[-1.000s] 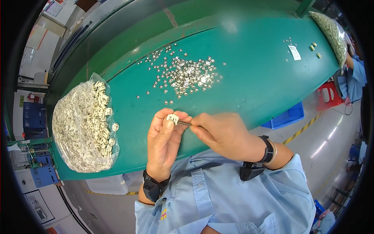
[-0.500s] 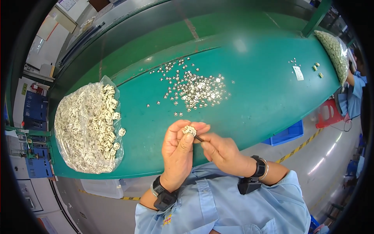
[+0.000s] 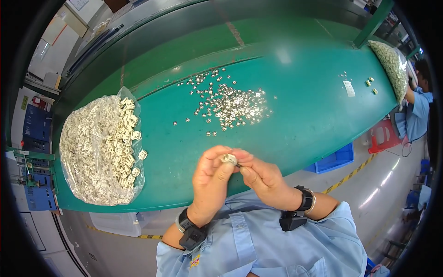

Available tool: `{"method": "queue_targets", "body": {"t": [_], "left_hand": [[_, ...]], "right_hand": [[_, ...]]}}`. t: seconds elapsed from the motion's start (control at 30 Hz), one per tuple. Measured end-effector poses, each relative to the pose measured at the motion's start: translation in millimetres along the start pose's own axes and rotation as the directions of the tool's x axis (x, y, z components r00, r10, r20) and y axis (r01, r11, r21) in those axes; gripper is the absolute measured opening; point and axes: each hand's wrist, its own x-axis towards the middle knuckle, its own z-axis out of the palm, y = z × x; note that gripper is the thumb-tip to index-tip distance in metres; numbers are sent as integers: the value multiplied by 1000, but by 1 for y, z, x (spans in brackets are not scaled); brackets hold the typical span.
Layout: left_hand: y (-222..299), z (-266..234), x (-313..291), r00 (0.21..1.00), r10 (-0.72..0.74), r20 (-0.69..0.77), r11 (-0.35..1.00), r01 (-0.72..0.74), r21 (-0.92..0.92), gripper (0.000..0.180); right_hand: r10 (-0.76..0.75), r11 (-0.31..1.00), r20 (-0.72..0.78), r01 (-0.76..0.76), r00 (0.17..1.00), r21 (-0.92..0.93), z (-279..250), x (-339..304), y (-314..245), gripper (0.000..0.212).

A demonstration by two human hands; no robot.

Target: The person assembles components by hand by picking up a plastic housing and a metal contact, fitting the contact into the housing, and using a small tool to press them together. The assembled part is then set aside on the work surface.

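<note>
Between the thumb and fingers of my left hand [image 3: 210, 177] is a small cream plastic part [image 3: 228, 159], held over the near edge of the green table. My right hand [image 3: 265, 180] pinches a thin dark tool [image 3: 238, 165], its tip against the part's right side. Most of that tool is hidden in the fingers, so its kind does not show. Beyond both hands lie many small shiny metal pieces [image 3: 233, 106], loosely spread. To the left, a clear plastic bag [image 3: 99, 152] spills similar cream parts, and one loose part [image 3: 142, 154] rests beside it.
The green table [image 3: 295, 124] has a raised back edge. At its far right are a white label [image 3: 349, 88], a few loose parts [image 3: 369, 83] and another full bag [image 3: 390, 64], near a co-worker in blue [image 3: 417, 108]. A blue bin [image 3: 334, 159] and red stool [image 3: 384, 136] stand below.
The cream part has been turned in my left fingers and sits slightly lower and to the right. My right fingers have shifted a little with the tool, still touching it.
</note>
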Motion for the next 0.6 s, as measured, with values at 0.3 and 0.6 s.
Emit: {"method": "queue_targets", "body": {"t": [0.3, 0.6], "left_hand": [[-6, 2, 3, 997, 69, -32, 993, -72, -93, 25], [5, -12, 6, 995, -70, -76, 977, 54, -205, 23]], "right_hand": [[231, 966, 105, -241, 967, 92, -2, 4, 1, 21], [190, 974, 170, -164, 967, -155, -15, 14, -2, 20]]}}
